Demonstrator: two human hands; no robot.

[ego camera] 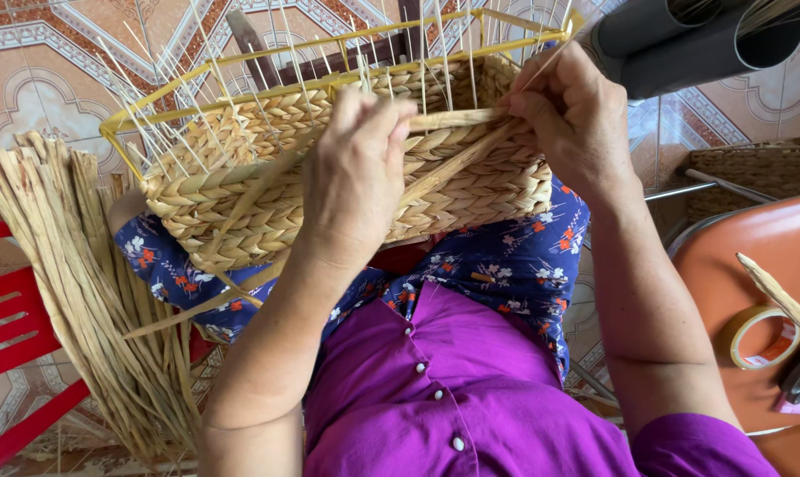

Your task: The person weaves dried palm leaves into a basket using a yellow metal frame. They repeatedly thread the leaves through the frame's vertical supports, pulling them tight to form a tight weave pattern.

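Observation:
A half-woven straw basket point(241, 190) on a yellow wire frame point(241, 55) rests tilted on my lap, with thin pale upright ribs sticking out of its top. My left hand point(354, 172) presses against the basket's side and pinches a flat straw strand point(448, 117) near the rim. My right hand point(569, 115) grips the same strand at the basket's right corner, fingers closed around it. Loose strand ends point(205, 300) hang down below the basket over my flowered blue trousers.
A thick bundle of dried straw strands point(90, 291) lies at my left over a red plastic chair point(15, 340). At right, an orange stool point(753, 291) carries a roll of tape point(758, 337). Grey tubes point(709, 40) stand at top right, beside another woven piece point(762, 172).

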